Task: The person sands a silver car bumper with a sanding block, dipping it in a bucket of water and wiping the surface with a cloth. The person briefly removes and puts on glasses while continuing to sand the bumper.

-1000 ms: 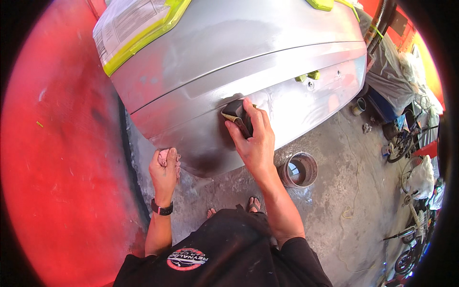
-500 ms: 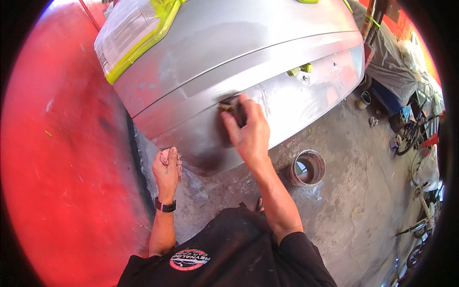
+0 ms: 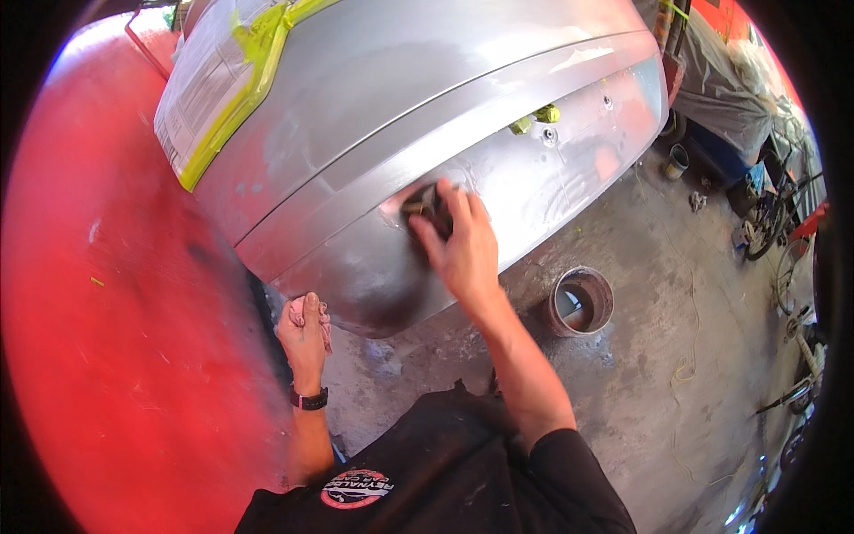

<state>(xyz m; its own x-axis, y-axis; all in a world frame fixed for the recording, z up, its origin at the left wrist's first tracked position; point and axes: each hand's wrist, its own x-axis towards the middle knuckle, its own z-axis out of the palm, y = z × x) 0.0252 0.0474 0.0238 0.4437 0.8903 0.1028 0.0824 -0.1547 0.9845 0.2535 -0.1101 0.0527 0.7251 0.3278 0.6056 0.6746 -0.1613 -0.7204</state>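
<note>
My right hand (image 3: 463, 245) presses a dark pad with a yellowish edge (image 3: 416, 210) against a silver-grey car body panel (image 3: 356, 142). The fingers curl around the pad and partly hide it; its exact kind is unclear. Around it the panel shows a dark smear and a small pinkish patch. At the panel's lower left corner, my left hand (image 3: 303, 343) is closed around a crumpled pink cloth (image 3: 322, 322). That hand wears a black wristwatch.
Yellow-green tape (image 3: 222, 125) edges masking paper (image 3: 197, 98) on the panel's upper left. A bucket of murky liquid (image 3: 583, 303) stands on the concrete floor (image 3: 640, 374) at right. A large red surface (image 3: 124, 311) fills the left. Covered items and bicycle parts line the right.
My right hand with the pad has shifted a little down and left along the panel. The left hand stays by the corner with the cloth. The view itself has shifted slightly.
</note>
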